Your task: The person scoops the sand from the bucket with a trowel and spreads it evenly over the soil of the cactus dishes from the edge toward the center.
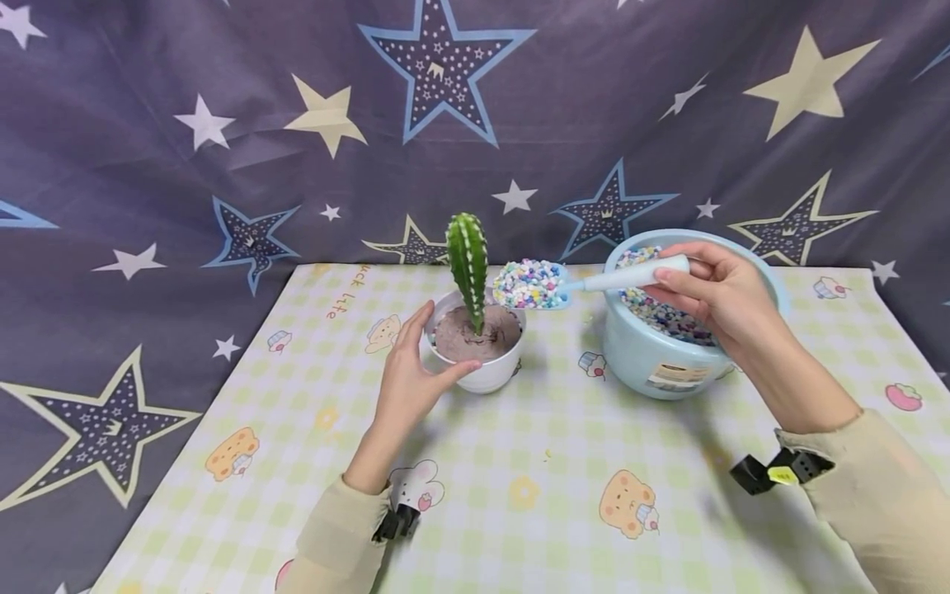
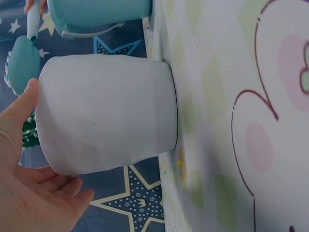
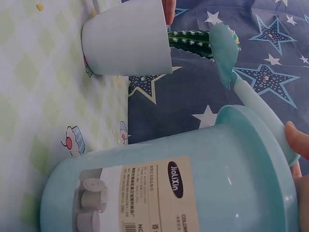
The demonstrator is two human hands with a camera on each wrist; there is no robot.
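A green cactus (image 1: pixel 467 262) stands upright in a white pot (image 1: pixel 487 378) whose top is filled with greyish-brown soil (image 1: pixel 454 337). My left hand (image 1: pixel 406 381) holds the pot at its left side, thumb toward the front and fingers along the rim. In my right hand (image 1: pixel 726 295) is the handle of a light blue garden scoop (image 1: pixel 631 274), pinched between thumb and fingers. Multicoloured pebbles (image 1: pixel 529 283) fill its blade, which hangs level just right of the cactus, over the pot's right rim. The right wrist view shows the blade's underside (image 3: pixel 224 50) beside the cactus tip.
Beneath my right hand a light blue bucket (image 1: pixel 631 363) stands right of the pot, with more coloured pebbles (image 1: pixel 660 318) inside and a paper label on its side. A checked cloth (image 1: pixel 475 528) with cartoon prints covers the table. Behind hangs a dark star-patterned curtain (image 1: pixel 260 190).
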